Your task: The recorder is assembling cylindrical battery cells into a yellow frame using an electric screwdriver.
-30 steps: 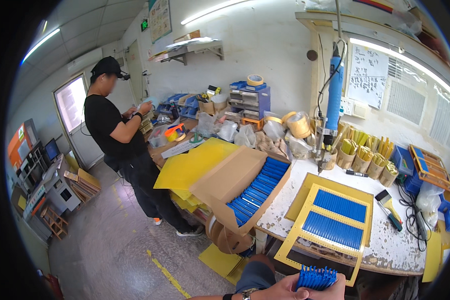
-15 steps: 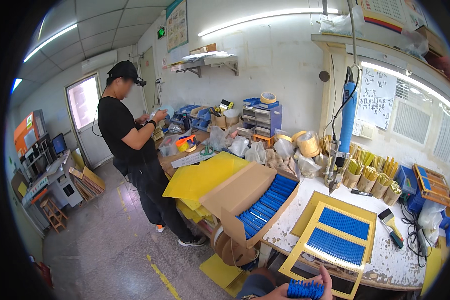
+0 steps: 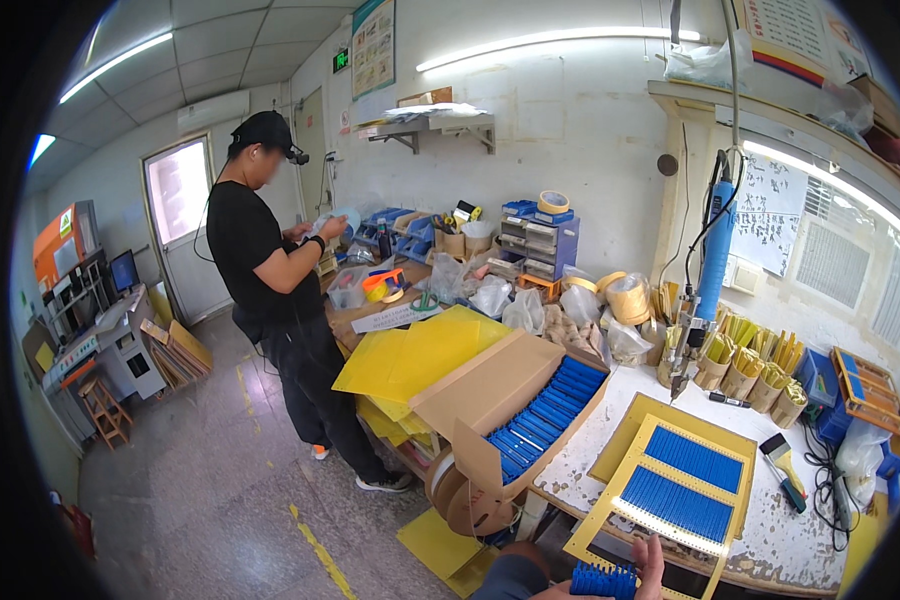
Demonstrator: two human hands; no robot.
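A short row of small blue ribbed pieces [image 3: 602,580] is held low at the bottom edge. My left hand [image 3: 558,593] is at its left end, mostly cut off by the frame, and appears closed round it. My right hand [image 3: 650,566] is at the right end, fingers pointing up and the palm side against the pieces. Just beyond them, a yellow frame board [image 3: 625,490] overhangs the bench's front edge. Two of its windows are filled with blue pieces [image 3: 675,505] in close rows. Left of the board, an open cardboard box [image 3: 478,455] contains many similar blue rows [image 3: 545,415].
A blue electric screwdriver [image 3: 716,240] hangs over the worn white bench [image 3: 625,395]. To the right lie a brush [image 3: 785,470] and black cables [image 3: 830,490]. Paper tubs of yellow strips [image 3: 745,375] line the back. Yellow sheets [image 3: 410,350] lie left; a co-worker [image 3: 270,250] stands beyond.
The view has shifted slightly, so the bench and box appear a little lower and further right. The fingers of my right hand look more spread; the blue row stays between my hands.
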